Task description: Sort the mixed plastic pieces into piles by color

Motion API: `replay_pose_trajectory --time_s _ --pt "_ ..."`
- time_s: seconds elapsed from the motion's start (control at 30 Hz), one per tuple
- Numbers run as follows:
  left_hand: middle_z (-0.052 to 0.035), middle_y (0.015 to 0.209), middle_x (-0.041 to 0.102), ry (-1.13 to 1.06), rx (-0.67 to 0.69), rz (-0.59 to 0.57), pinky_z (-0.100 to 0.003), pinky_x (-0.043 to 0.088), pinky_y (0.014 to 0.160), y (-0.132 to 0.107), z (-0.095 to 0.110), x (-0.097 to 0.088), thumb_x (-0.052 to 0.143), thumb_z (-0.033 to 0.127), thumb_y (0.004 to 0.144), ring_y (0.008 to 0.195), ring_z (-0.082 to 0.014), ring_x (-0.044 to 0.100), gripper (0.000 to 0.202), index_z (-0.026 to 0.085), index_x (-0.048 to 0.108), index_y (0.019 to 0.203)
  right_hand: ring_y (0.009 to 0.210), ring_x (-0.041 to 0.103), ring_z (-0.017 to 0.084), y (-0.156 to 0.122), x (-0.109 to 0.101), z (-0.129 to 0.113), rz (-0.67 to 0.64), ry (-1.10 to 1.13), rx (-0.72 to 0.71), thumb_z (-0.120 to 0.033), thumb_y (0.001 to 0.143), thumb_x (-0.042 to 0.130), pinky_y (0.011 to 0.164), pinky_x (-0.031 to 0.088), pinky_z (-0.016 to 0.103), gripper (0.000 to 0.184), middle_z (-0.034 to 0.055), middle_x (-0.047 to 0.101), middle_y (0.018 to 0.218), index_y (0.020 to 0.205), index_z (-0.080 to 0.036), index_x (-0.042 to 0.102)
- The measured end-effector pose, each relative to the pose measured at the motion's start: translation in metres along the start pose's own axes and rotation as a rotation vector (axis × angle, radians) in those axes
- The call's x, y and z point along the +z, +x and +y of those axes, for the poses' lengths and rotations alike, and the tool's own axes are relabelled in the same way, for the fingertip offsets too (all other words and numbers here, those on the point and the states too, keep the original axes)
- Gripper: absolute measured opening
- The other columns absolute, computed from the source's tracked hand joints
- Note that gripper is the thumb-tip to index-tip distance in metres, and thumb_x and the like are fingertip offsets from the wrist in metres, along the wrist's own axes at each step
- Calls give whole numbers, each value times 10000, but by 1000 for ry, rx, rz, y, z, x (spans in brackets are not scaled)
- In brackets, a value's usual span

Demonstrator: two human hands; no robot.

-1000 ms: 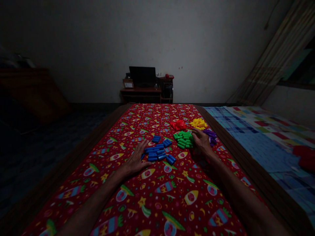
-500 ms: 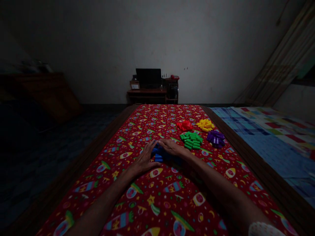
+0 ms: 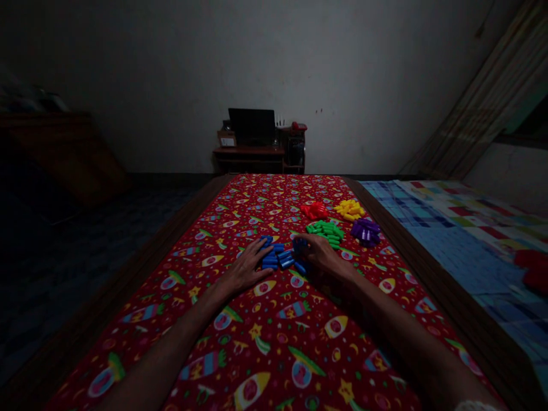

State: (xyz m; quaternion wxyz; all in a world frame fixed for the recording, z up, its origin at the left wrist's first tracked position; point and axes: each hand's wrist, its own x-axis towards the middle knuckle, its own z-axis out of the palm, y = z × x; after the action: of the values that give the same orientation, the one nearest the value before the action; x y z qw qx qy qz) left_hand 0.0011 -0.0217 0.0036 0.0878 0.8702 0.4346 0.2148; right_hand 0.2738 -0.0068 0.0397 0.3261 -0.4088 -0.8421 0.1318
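Blue plastic cylinders (image 3: 270,258) lie bunched between a person's two bare hands on a red rocket-print cloth (image 3: 278,354), about midway between the side edges of the long worktop (image 3: 176,228). The left hand (image 3: 246,268), fingers spread wide, rests against the cluster on the side toward the worktop's left edge. The right hand (image 3: 321,254) is bent low at the opposite side, its fingers curled at a few blue pieces.

Half a second ago the two hands nearly met over the blue group; now the right has drawn back toward the worktop's right edge, baring the middle of the cluster. The blue pieces appear closer together than a second ago, suggesting the gathering is well along, though a few at the right lie askew.

Nearer the worktop's right edge are four other heaps: green cylinders (image 3: 327,229), partly behind the right hand; purple pieces (image 3: 366,232); and, toward the far right corner, red pieces (image 3: 314,211) and yellow pieces (image 3: 351,209).

Whether the right hand grips a piece or merely touches it cannot be told. Dim light blurs the count, and the worktop's near edge is out of frame.
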Motion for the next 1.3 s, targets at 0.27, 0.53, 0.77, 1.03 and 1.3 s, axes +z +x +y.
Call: replay_pose_trajectory --time_s 0.27,0.53,0.77,1.03,1.3 --pt "-122 1550 317 14 32 1 -536 289 1145 1 -11 6 493 557 889 1426 -322 277 632 221 434 1421 789 677 217 -93 -71 44 193 -57 336 -312 867 502 705 515 315 307 70 739 910 1057 -178 702" --pt "-106 1547 327 29 31 8 -540 295 1140 0 -12 6 472 575 895 1425 -316 281 623 247 428 1423 1040 621 288 -81 -60 37 261 -264 174 -200 833 548 887 492 429 259 157 680 1114 1044 -167 694" --pt "-106 1543 332 26 39 13 -538 295 1140 -1 -10 3 474 549 903 1420 -305 294 604 258 412 1429 1271 473 313 -55 43 -29 -50 -240 -157 -298 922 534 1008 433 483 460 199 508 1372 1361 -178 474" --pt "-115 1534 343 47 62 40 -551 297 1136 -2 -13 7 479 507 916 1421 -306 292 582 253 402 1434 1054 580 216 -67 2 3 2 -181 -125 -166 920 475 905 501 364 298 106 640 1143 1201 -204 566" --pt "-94 1540 344 52 39 10 -548 305 1136 -1 -8 2 480 525 905 1419 -316 297 586 260 419 1425 1022 596 253 -106 -54 52 191 -292 36 -232 911 480 892 501 436 244 126 656 1085 1096 -202 636"
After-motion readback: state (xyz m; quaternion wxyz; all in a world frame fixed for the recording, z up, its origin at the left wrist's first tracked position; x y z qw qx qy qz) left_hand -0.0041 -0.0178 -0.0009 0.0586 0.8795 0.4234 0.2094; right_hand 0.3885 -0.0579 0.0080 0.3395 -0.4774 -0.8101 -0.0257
